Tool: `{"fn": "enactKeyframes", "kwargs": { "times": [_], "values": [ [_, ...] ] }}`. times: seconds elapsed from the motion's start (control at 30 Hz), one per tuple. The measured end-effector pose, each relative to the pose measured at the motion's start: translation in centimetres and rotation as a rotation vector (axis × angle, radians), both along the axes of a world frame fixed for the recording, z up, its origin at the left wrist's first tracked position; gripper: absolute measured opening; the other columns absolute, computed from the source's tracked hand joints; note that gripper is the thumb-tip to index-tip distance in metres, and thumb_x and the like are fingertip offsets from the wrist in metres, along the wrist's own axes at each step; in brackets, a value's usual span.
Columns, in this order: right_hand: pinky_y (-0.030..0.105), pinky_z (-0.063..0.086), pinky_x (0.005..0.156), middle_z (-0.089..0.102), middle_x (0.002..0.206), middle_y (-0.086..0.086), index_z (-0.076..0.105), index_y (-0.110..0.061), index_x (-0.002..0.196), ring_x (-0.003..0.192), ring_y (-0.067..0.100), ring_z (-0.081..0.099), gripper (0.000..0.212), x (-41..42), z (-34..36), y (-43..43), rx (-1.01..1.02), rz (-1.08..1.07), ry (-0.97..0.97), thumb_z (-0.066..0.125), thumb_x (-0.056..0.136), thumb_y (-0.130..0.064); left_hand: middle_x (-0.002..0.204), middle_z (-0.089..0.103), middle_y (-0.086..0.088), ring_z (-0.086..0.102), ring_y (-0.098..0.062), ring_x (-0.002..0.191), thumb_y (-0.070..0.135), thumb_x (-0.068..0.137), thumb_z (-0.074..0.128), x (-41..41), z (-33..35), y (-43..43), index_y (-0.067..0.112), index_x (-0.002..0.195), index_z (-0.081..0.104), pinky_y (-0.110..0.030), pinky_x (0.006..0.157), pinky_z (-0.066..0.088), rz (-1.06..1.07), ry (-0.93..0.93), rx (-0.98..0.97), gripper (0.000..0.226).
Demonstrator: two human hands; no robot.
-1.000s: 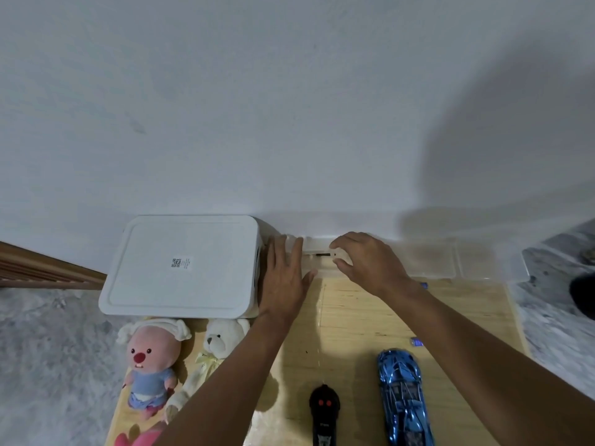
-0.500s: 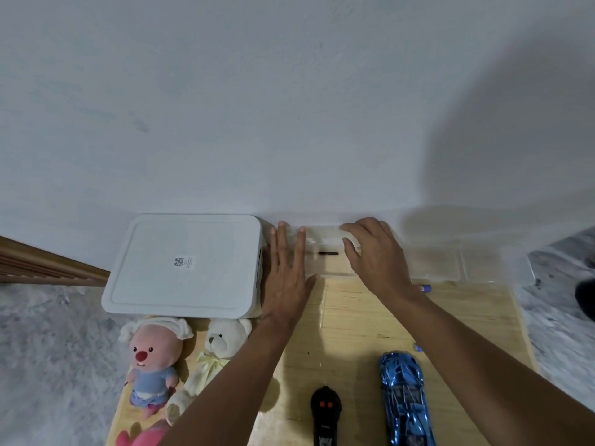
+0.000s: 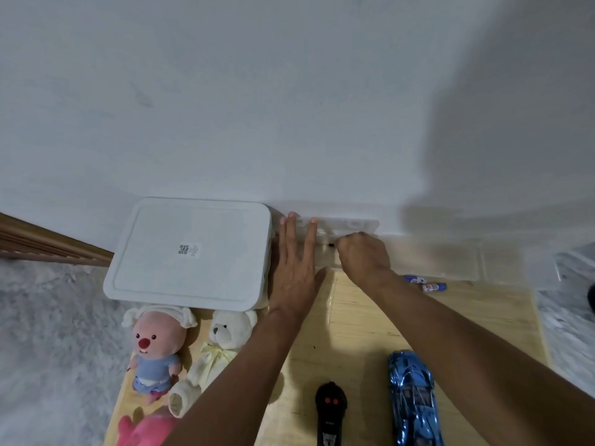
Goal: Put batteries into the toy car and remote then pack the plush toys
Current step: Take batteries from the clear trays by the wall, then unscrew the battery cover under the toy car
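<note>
Left hand [image 3: 296, 265] is lying flat with fingers straight and slightly spread, pressing on the near part of a clear case [image 3: 341, 224] that is sitting against the wall, just beside the white bin [image 3: 193, 252]. The case lid is standing up against the wall. Right hand [image 3: 363, 259] is hovering over the same case with fingers curled downward; a small dark item [image 3: 330, 244] is showing at the fingertips, but whether the hand is gripping it cannot be told.

Two batteries [image 3: 425, 283] are lying on the table [image 3: 360, 317] just right of the right wrist, beside a second clear tray [image 3: 450, 259]. The car [image 3: 412, 400] is resting at the near edge, with the remote [image 3: 331, 410] just to its left; neither is being touched. The doll [image 3: 154, 346] and bear [image 3: 225, 339] are lying side by side in front of the bin, with a pink plush [image 3: 145, 429] partly cut off below them.
</note>
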State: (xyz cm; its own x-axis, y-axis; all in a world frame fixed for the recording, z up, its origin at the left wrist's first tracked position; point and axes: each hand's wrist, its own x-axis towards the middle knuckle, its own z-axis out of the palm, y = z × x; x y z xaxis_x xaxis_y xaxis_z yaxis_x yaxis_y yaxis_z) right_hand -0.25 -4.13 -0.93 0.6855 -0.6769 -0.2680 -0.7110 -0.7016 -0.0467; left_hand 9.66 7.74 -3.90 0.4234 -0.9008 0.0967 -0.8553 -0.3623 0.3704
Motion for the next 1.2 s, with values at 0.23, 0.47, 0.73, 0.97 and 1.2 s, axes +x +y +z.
{"fn": "enactKeyframes", "kwargs": {
  "times": [0.23, 0.47, 0.73, 0.97, 1.2],
  "values": [
    [0.035, 0.051, 0.076, 0.073, 0.103, 0.010, 0.071, -0.010, 0.100, 0.098, 0.032, 0.069, 0.017, 0.6, -0.2, -0.1, 0.052, -0.041, -0.032, 0.058, 0.092, -0.003, 0.171, -0.011, -0.018, -0.012, -0.034, 0.159, 0.050, 0.093, 0.071, 0.0, -0.3, 0.1, 0.022, 0.165, 0.001, -0.045, 0.120, 0.028, -0.014, 0.026, -0.032, 0.105],
    [0.035, 0.053, 0.067, 0.069, 0.088, 0.001, 0.061, -0.016, 0.096, 0.083, 0.025, 0.065, 0.008, -2.8, -0.2, 1.1, 0.141, -0.151, -0.382, 0.059, 0.091, -0.023, 0.171, -0.009, -0.018, -0.011, -0.034, 0.159, 0.054, 0.093, 0.068, -0.1, 0.3, 0.3, 0.024, 0.164, 0.001, -0.045, 0.115, 0.039, -0.005, 0.019, -0.013, 0.102],
    [0.003, 0.046, 0.069, 0.075, 0.080, -0.007, 0.081, -0.013, 0.087, 0.072, -0.006, 0.065, 0.009, -6.1, 3.2, 3.9, 0.444, -0.533, -1.019, 0.085, 0.079, -0.011, 0.167, -0.026, -0.015, -0.020, -0.032, 0.157, 0.046, 0.100, 0.058, -1.8, 2.5, 2.2, 0.023, 0.162, -0.014, -0.041, 0.121, 0.038, 0.037, -0.074, 0.236, 0.098],
    [0.008, 0.051, 0.075, 0.077, 0.097, -0.004, 0.073, -0.019, 0.118, 0.090, 0.003, 0.071, 0.022, -10.2, 5.5, 4.6, 0.456, -0.536, -0.934, 0.062, 0.099, -0.017, 0.170, 0.000, -0.023, 0.001, -0.037, 0.159, 0.049, 0.103, 0.048, -3.7, 3.8, 5.0, 0.016, 0.164, -0.002, -0.045, 0.127, 0.023, 0.007, -0.049, 0.272, 0.086],
    [0.029, 0.043, 0.088, 0.069, 0.118, -0.001, 0.073, -0.019, 0.112, 0.112, 0.023, 0.063, 0.036, -17.9, 4.9, 7.8, 0.410, -0.649, -0.454, 0.038, 0.102, -0.024, 0.152, 0.044, -0.007, 0.050, -0.028, 0.134, 0.040, 0.098, 0.060, -6.6, 4.0, 6.2, 0.020, 0.152, 0.042, -0.037, 0.105, 0.045, -0.322, 0.233, 0.359, 0.060]
  ]
}}
